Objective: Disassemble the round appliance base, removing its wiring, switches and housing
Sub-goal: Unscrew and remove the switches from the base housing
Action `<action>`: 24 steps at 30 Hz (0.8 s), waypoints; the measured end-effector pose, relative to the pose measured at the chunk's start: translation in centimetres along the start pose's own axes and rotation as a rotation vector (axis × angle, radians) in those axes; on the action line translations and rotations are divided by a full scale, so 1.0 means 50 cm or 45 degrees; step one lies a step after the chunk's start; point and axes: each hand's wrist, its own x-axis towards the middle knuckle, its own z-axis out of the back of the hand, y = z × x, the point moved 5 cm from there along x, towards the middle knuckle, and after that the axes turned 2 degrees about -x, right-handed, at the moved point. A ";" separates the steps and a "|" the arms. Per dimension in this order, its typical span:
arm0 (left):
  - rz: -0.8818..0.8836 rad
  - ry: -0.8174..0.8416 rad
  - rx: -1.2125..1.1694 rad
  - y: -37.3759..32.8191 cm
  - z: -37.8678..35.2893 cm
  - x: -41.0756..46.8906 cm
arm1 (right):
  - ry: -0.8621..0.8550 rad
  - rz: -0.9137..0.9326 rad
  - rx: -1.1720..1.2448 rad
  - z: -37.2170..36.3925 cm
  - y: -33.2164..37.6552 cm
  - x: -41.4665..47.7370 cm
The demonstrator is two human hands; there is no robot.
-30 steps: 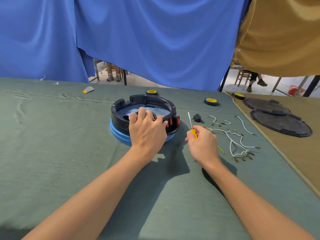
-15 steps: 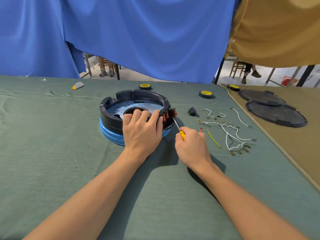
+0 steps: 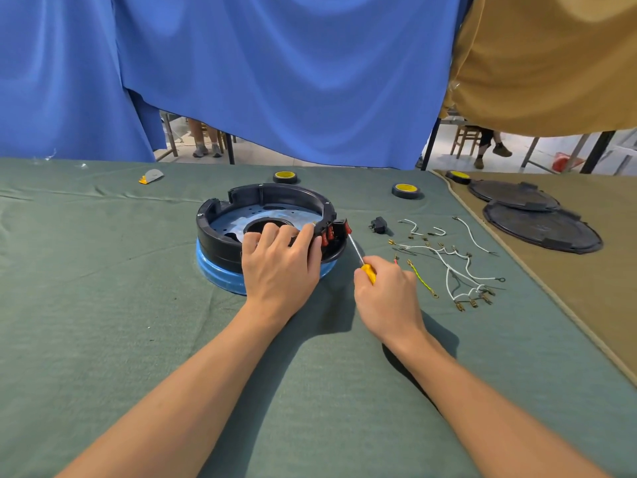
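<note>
Fingers of the left hand curl over the near rim of the round appliance base, a black plastic ring housing seated on a blue lower rim. It stands near the middle of the table's green cloth. From where I stand, that grip looks meant to pin the base so it cannot twist or slide under the tool.

The right hand is closed round a slim steel screwdriver with a yellow handle. It is held low and slanted, so the tip reaches the cluster of red switches on the base's right flank. Whether the tip is seated in a screw or wedged behind a switch, I cannot tell.

To the right, well apart from the base, lie loose white wires with metal terminals, a green-and-yellow wire and a small black plug-like part. I judge these are stripped-out parts, set aside within reach but clear of the work. With the wiring out, the switches seem to be the step in hand and the housing is yet to come.
</note>
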 end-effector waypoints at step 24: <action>0.000 -0.027 -0.019 0.002 -0.003 -0.002 | 0.053 0.243 -0.055 -0.011 0.037 -0.014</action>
